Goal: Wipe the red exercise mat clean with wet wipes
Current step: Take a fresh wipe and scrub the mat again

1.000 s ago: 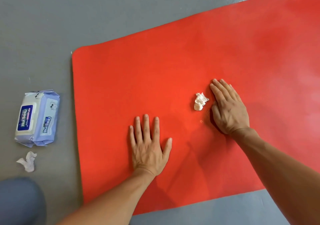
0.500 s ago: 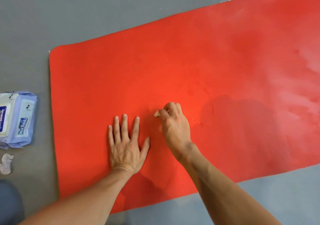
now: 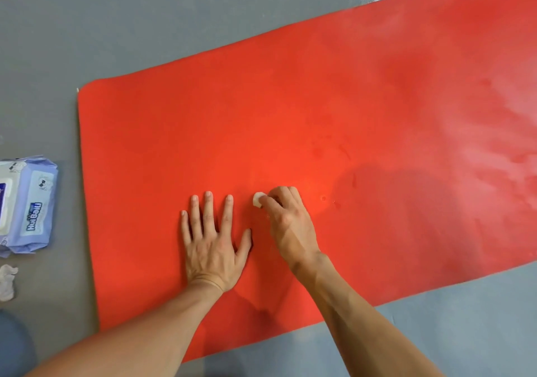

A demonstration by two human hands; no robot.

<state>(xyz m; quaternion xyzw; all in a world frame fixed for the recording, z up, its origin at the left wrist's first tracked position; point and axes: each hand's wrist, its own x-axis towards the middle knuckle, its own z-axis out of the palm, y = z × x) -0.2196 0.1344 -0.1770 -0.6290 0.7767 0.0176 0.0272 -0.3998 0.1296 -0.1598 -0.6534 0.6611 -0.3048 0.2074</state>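
The red exercise mat (image 3: 290, 115) lies flat on the grey floor and fills most of the view. My left hand (image 3: 212, 240) rests palm down on the mat with straight, spread fingers. Just to its right, my right hand (image 3: 287, 222) grips a small balled-up white wet wipe (image 3: 258, 199) against the mat; only a bit of the wipe shows past the fingers. Darker damp patches mark the mat to the right of my right hand.
A purple-blue pack of wet wipes (image 3: 27, 205) lies on the floor off the mat's left edge. A crumpled used wipe (image 3: 7, 282) sits below it. A blue-clad knee (image 3: 14, 344) shows at the bottom left.
My right hand has picked up the crumpled wipe that lay loose on the mat and brought it left, close beside my left hand. The view has shifted slightly.
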